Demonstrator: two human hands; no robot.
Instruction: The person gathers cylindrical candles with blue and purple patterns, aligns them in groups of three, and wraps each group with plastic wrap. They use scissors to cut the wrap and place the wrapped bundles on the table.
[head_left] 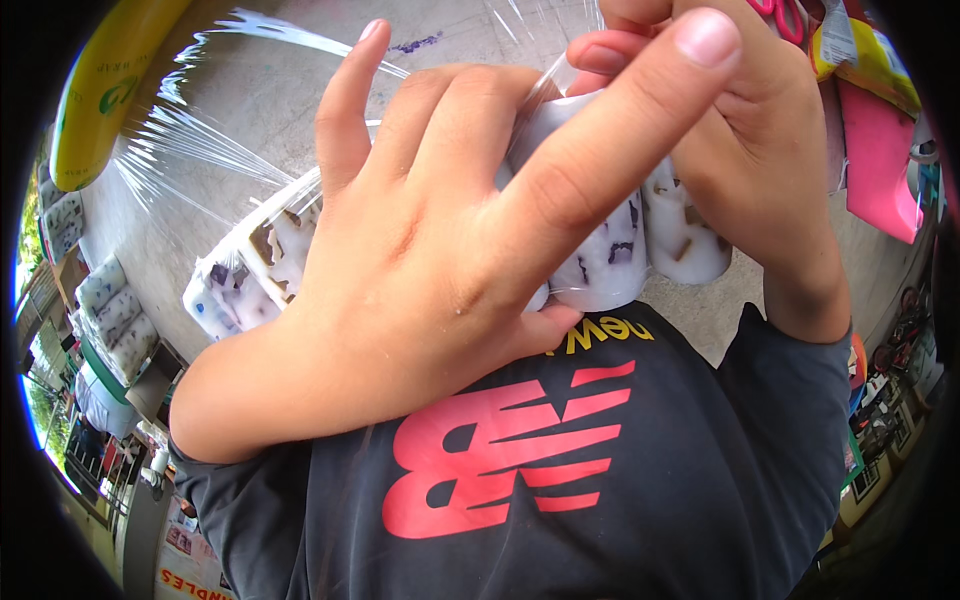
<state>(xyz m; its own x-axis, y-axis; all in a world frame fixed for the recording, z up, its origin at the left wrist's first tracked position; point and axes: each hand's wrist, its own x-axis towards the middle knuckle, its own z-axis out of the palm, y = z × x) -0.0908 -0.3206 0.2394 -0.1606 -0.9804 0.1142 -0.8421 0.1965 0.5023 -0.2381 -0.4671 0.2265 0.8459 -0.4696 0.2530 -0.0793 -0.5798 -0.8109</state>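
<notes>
My left hand (430, 250) lies across a row of white frozen bars (610, 260) with dark and brown bits inside, pressing clear plastic wrap (190, 140) over them. Its thumb reaches up over the top of the bundle. My right hand (760, 150) grips the right end of the bundle, next to a white bar (690, 240), and pinches the film there. More bars (250, 270) stick out at the left under my left hand. The film stretches away to the upper left in shiny strands.
A yellow roll box (100, 90) lies at the upper left on the grey table (280, 90). Wrapped bundles of white bars (115, 315) sit at the left edge. Red scissors (785, 15) and pink and yellow packets (880, 150) lie at the upper right.
</notes>
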